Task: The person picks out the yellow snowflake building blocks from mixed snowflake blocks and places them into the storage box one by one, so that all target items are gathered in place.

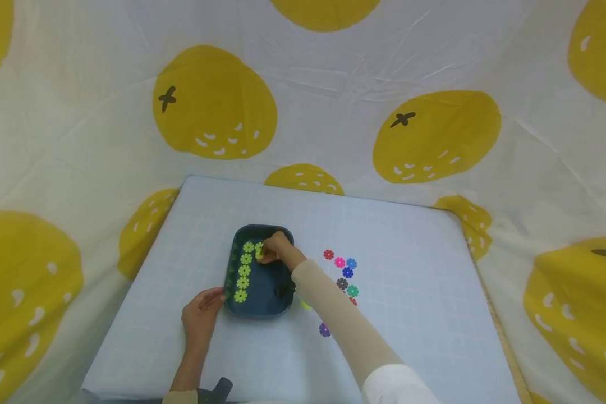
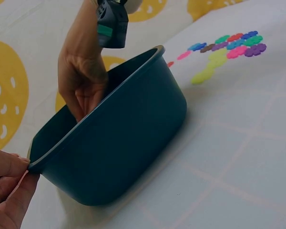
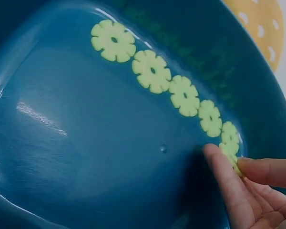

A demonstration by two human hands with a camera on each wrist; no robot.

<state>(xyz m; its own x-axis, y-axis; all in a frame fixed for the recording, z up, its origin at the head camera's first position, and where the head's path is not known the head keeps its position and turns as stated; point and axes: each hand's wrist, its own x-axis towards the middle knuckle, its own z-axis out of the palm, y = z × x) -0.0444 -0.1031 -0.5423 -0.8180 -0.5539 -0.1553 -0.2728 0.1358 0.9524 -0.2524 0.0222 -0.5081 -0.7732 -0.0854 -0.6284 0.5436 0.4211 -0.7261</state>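
Note:
A dark teal plastic basin (image 1: pixel 267 294) stands on the cloth-covered table. Along its left side runs a row of several yellow-green notched flower-shaped discs (image 3: pixel 151 71), lying flat on the floor. My right hand (image 1: pixel 278 248) reaches into the far end of the basin. Between its thumb and index finger it pinches another yellow-green flower-shaped disc (image 3: pixel 230 158), right by the end of the row. At the near left corner my left hand (image 1: pixel 201 315) grips the basin's rim (image 2: pixel 35 164) between thumb and fingers.
Right of the basin, loose flower-shaped discs (image 1: pixel 339 262) in red, pink, blue, green, purple and other colours lie scattered, partly under the right forearm (image 1: pixel 348 325). A white curtain (image 1: pixel 323 112) with yellow fruit prints hangs behind and beside the table.

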